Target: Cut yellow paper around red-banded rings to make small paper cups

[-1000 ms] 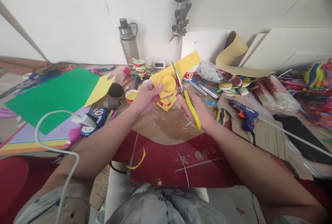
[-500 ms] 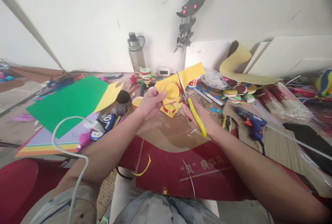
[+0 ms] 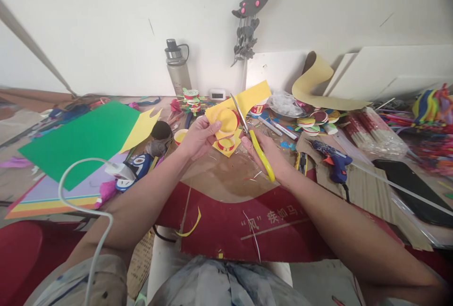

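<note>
My left hand (image 3: 203,137) is closed on a yellow sheet of paper (image 3: 253,96), with the thumb pressing beside a round yellow cup piece with a red rim (image 3: 227,123) that sits against the sheet. Yellow-handled scissors (image 3: 260,152) are gripped in my right hand (image 3: 265,150); their blades lie across the sheet, just right of the round piece. Just below, a second small red-and-yellow cup piece (image 3: 225,144) rests on a yellow paper scrap. A yellow cup piece (image 3: 180,136) stands left of my left hand.
Green paper (image 3: 81,140) and a white charger with cable (image 3: 122,171) lie left. To the right are a blue glue gun (image 3: 334,160), a utility knife (image 3: 302,162) and a black phone (image 3: 414,190). A bottle (image 3: 178,70) stands by the wall. Red cardboard (image 3: 219,223) covers the front.
The whole view has shifted, so things appear slightly farther left. Both hands keep their hold on the paper and the scissors, and the blades remain across the sheet.
</note>
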### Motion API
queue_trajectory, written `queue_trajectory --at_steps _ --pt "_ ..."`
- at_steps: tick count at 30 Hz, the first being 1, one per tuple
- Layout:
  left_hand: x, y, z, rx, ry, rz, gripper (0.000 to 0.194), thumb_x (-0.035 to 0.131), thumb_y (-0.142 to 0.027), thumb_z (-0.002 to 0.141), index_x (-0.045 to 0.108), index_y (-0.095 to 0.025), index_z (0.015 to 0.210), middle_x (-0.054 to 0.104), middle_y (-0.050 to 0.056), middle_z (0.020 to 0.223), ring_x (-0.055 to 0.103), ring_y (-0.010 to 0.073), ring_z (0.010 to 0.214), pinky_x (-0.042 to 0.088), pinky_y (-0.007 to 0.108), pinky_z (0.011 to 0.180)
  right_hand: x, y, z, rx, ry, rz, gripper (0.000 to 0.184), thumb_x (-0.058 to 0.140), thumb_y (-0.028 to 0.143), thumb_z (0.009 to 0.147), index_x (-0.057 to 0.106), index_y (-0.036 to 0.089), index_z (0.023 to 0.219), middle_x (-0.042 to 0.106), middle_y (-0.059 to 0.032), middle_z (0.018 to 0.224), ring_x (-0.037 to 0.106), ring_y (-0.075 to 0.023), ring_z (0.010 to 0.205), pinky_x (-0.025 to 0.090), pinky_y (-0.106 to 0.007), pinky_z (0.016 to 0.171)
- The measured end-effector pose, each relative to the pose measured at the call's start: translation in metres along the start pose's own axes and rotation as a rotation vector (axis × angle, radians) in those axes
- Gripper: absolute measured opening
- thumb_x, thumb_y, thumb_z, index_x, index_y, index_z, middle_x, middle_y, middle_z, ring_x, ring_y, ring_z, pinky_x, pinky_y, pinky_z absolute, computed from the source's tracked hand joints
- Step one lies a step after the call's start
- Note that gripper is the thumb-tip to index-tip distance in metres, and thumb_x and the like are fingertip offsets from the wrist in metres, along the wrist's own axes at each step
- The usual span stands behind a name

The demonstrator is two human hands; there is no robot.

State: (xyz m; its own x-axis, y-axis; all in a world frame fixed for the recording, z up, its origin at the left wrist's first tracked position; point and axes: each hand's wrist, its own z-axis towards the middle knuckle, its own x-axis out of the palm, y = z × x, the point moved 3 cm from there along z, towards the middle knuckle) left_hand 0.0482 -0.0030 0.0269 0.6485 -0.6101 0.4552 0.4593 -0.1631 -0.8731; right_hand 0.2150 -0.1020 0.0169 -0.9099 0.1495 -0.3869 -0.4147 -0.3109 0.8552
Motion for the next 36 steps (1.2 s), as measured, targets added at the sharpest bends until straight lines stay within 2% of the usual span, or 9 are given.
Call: queue_trajectory --at_steps 6,12,17,19,23,25,32,36 --pt "-0.0043 -0.0023 0.0004 -0.014 0.003 -0.002 0.051 0.101 -0.036 0.064 0.078 -0.013 0.104 0.082 0.014 0.112 0.077 0.0328 0.116 0.062 0.045 0.104 -0.0015 -0.0003 0.0003 -0.024 -0.013 -0.061 0.050 0.056 0.072 0.097 0.045 0.025 0.081 0.042 0.0049 0.066 0.041 -0.0135 0.059 0.035 -0.029 0.054" --pt "-0.0048 -0.0024 -0.0001 -0.008 0.013 0.002 0.049 0.100 -0.036 0.067 0.079 -0.013 0.105 0.082 0.014 0.113 0.076 0.0326 0.117 0.063 0.044 0.103 -0.0011 0.0008 0.0005 -0.025 -0.015 -0.064 0.051 0.055 0.074 0.097 0.050 0.025 0.082 0.045 0.0041 0.064 0.044 -0.0141 0.058 0.036 -0.029 0.054" --pt "-0.0053 -0.0057 0.0008 -0.018 0.012 0.012 0.049 0.100 -0.036 0.066 0.078 -0.013 0.103 0.082 0.015 0.113 0.076 0.0341 0.118 0.064 0.044 0.101 -0.0015 0.0010 0.0000 -0.029 -0.022 -0.108 0.055 0.054 0.076 0.096 0.044 0.025 0.078 0.044 0.0039 0.063 0.040 -0.0141 0.058 0.034 -0.030 0.055" --pt "-0.0054 -0.0066 0.0010 -0.021 0.002 0.008 0.049 0.100 -0.036 0.065 0.078 -0.013 0.101 0.082 0.014 0.113 0.076 0.0340 0.119 0.064 0.045 0.101 -0.0002 -0.0002 0.0002 -0.014 -0.011 -0.096 0.054 0.051 0.077 0.097 0.045 0.026 0.080 0.046 0.0034 0.064 0.041 -0.0146 0.059 0.035 -0.031 0.056" --pt "-0.0037 -0.0058 0.0000 -0.020 -0.012 -0.010 0.050 0.101 -0.036 0.064 0.076 -0.014 0.102 0.082 0.013 0.111 0.076 0.0323 0.117 0.063 0.047 0.103 0.0038 -0.0030 0.0016 -0.018 0.026 -0.011 0.054 0.049 0.078 0.096 0.051 0.025 0.094 0.056 -0.0005 0.079 0.052 -0.0183 0.073 0.046 -0.033 0.066" --pt "-0.0020 -0.0045 -0.0008 -0.025 -0.013 -0.006 0.052 0.101 -0.037 0.063 0.076 -0.014 0.102 0.082 0.012 0.110 0.076 0.0316 0.117 0.063 0.048 0.104 0.0047 -0.0041 0.0025 -0.031 0.028 0.004 0.054 0.050 0.078 0.096 0.051 0.025 0.096 0.058 -0.0011 0.083 0.054 -0.0189 0.077 0.047 -0.034 0.069" --pt "0.0005 -0.0046 -0.0013 -0.006 -0.021 0.023 0.050 0.101 -0.036 0.063 0.077 -0.014 0.100 0.083 0.011 0.108 0.077 0.0307 0.115 0.063 0.047 0.104 0.0047 -0.0061 0.0008 0.027 0.032 0.028 0.051 0.053 0.075 0.096 0.054 0.024 0.096 0.047 0.0036 0.069 0.046 -0.0158 0.064 0.037 -0.031 0.057" --pt "-0.0012 -0.0057 -0.0011 -0.010 -0.021 0.012 0.051 0.101 -0.037 0.063 0.077 -0.013 0.102 0.083 0.013 0.108 0.077 0.0320 0.114 0.064 0.046 0.102 0.0056 -0.0055 0.0002 0.037 0.030 0.051 0.048 0.054 0.072 0.096 0.052 0.024 0.093 0.045 0.0044 0.068 0.044 -0.0155 0.062 0.036 -0.030 0.055"
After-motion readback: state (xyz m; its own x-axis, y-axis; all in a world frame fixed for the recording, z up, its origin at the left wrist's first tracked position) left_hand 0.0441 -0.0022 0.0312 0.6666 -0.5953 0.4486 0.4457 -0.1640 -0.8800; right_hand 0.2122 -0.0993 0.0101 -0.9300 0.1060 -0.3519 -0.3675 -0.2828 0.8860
